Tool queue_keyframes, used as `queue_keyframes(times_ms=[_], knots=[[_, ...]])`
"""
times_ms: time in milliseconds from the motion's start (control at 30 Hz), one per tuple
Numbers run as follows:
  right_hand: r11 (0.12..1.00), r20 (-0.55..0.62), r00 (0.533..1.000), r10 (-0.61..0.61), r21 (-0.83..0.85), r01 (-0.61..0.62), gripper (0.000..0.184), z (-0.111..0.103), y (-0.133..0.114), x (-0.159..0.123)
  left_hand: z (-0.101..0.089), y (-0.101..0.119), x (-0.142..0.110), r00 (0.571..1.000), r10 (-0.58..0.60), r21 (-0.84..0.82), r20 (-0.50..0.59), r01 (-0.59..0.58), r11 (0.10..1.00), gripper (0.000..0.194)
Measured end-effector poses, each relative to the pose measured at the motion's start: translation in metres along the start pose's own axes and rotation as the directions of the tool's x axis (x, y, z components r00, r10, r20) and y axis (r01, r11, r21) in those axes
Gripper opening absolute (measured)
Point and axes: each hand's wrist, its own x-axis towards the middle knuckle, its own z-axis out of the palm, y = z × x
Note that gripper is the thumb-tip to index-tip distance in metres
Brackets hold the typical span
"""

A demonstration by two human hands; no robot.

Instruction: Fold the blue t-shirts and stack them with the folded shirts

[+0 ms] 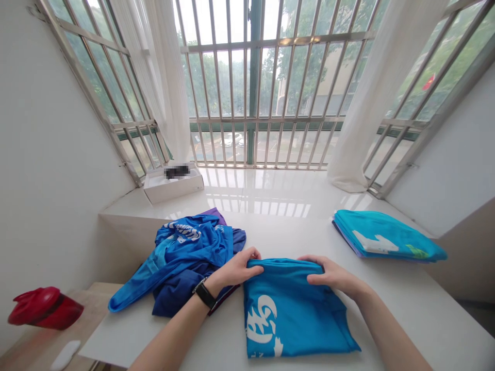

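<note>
Left hand (pixel 236 269), a black watch (pixel 204 293) at its wrist, has thumb and fingers closed on the top left corner of a folded blue shirt (pixel 299 309) with white print, while I see the right hand (pixel 334 273) gripping the same top edge near its right end, thumb in front. From my remote post I find this shirt resting on the white table (pixel 410 304) at the lower center of the frame. Left of center I make out a rumpled heap of blue and purple garments (pixel 193 257), and at the right of the frame a folded stack (pixel 346 239) topped by a turquoise garment (pixel 390 226).
</note>
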Motion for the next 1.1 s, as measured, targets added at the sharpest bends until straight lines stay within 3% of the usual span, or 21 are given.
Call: queue_keyframes(times_ms=[200,433,533,633,767,933,1100], knots=[[1.000,0.005,1.000,-0.019,-0.005,0.019,0.045,0.005,-0.005,0.000,-0.004,0.002,-0.002,0.999,0.034,-0.038,0.040,-0.033,0.999,0.028],[0.975,-0.118,0.971,-0.210,0.048,0.217,0.039,0.014,-0.010,-0.016,-0.016,0.022,-0.011,0.988,-0.052,0.014,0.144,0.051,0.999,0.049],[0.967,-0.192,0.961,-0.197,0.126,0.223,0.038,0.009,-0.005,-0.039,-0.012,0.044,-0.012,0.972,-0.038,-0.165,0.231,0.078,0.983,0.050],[0.940,-0.314,0.933,-0.174,0.231,0.253,0.036,-0.006,0.002,-0.067,-0.002,0.074,-0.005,0.966,0.002,-0.404,0.258,0.106,0.908,0.053],[0.929,-0.503,0.852,-0.145,0.227,0.291,0.045,-0.043,0.002,-0.100,0.014,0.111,0.025,0.980,0.027,-0.468,0.198,0.070,0.881,0.050],[0.957,-0.694,0.687,-0.216,-0.009,0.291,0.047,-0.119,-0.023,-0.126,0.034,0.149,0.091,0.981,0.140,-0.455,0.138,-0.062,0.888,0.048],[0.983,-0.740,0.647,-0.184,-0.136,0.124,0.048,-0.220,-0.064,-0.135,0.052,0.189,0.170,0.970,0.226,-0.586,0.091,-0.132,0.800,0.046]])
